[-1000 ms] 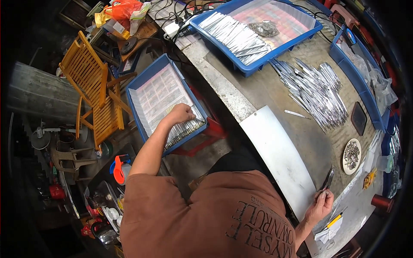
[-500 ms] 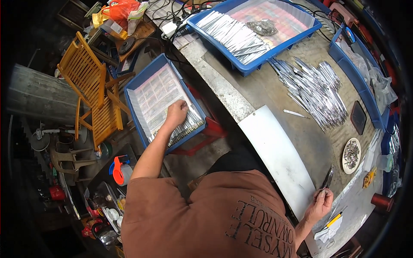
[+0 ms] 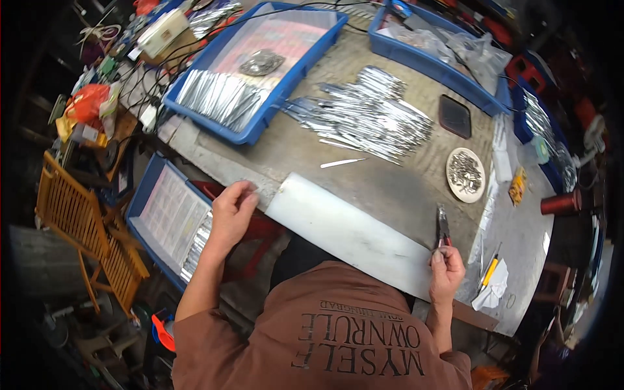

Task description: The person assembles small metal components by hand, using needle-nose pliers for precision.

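Near the front edge of the table my left hand [image 3: 234,211] hovers, thumb and bent fingers a little apart, nothing seen between them. My right hand [image 3: 447,265] is closed around the red handles of a pair of pliers [image 3: 443,226], its jaws pointing away from me. Close to both hands lies a white board [image 3: 351,231] along the table edge. Beyond it a heap of slim silver metal pieces [image 3: 377,114] is spread out. One single slim piece [image 3: 342,163] lies apart, nearer to me. A plate [image 3: 481,190] of small metal parts stands right of the heap.
A lower blue tray [image 3: 146,175] at the left holds rows of metal pieces. Another blue tray [image 3: 325,36] stands on the table, behind it cables. A dark phone [image 3: 455,117], a yellow-handled tool [image 3: 490,272], a blue bin [image 3: 416,62] and a wooden chair [image 3: 71,208] are around.
My left hand has left the lower tray and come to the table's front edge. My right hand still holds the pliers. The view has turned toward the table.
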Tool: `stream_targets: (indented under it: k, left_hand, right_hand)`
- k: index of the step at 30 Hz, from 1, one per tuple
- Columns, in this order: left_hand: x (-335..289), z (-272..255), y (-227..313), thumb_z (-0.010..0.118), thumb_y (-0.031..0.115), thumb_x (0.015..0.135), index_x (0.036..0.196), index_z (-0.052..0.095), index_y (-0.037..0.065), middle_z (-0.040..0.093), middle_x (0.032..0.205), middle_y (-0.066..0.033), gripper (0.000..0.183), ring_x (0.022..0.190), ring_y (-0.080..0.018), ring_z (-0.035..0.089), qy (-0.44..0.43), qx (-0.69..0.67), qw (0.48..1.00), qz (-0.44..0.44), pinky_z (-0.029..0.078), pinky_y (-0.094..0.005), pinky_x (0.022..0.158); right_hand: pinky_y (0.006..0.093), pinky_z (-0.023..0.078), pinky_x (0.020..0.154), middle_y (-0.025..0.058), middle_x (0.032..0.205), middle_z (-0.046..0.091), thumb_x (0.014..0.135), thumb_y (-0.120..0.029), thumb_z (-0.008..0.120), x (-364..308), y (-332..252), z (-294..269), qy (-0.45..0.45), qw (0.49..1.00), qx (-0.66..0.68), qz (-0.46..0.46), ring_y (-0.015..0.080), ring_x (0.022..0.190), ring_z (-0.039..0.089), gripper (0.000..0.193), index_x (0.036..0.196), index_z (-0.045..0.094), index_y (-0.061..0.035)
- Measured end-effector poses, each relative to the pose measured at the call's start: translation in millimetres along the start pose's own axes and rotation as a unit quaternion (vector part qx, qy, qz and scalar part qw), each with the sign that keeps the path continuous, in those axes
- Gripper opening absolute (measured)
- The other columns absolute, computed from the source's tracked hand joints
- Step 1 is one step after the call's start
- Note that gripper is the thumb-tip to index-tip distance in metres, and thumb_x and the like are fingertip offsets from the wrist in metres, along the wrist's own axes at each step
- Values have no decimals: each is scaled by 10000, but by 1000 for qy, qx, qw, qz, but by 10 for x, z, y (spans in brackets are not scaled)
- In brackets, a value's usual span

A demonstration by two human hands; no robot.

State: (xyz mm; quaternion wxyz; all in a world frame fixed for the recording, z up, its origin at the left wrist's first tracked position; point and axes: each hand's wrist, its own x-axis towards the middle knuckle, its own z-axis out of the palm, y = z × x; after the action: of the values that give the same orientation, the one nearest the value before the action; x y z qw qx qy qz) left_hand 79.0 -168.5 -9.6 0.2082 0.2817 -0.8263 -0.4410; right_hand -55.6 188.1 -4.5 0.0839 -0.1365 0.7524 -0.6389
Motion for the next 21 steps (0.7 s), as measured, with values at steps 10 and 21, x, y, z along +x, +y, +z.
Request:
stream_targets:
  k: [10,21]
  left_hand:
    - [648,1078,426,593,68,702,839,516,42,525,823,-128,159,810,-322,506,-104,190,940,265,415,-423,682]
    - [754,1338,446,580,54,703,846,498,34,537,848,-153,165,837,-334,511,-128,233,939,218,414,-426,696]
  right_hand:
    - [169,338,501,-20,630,476,819,-75,539,-74,-79,-73,34,999,-2,-7,33,557,411,88,807,510,8]
    - [176,335,480,-20,617,474,810,-68,547,-108,22,-117,49,998,-31,-17,31,540,407,93,804,520,21]
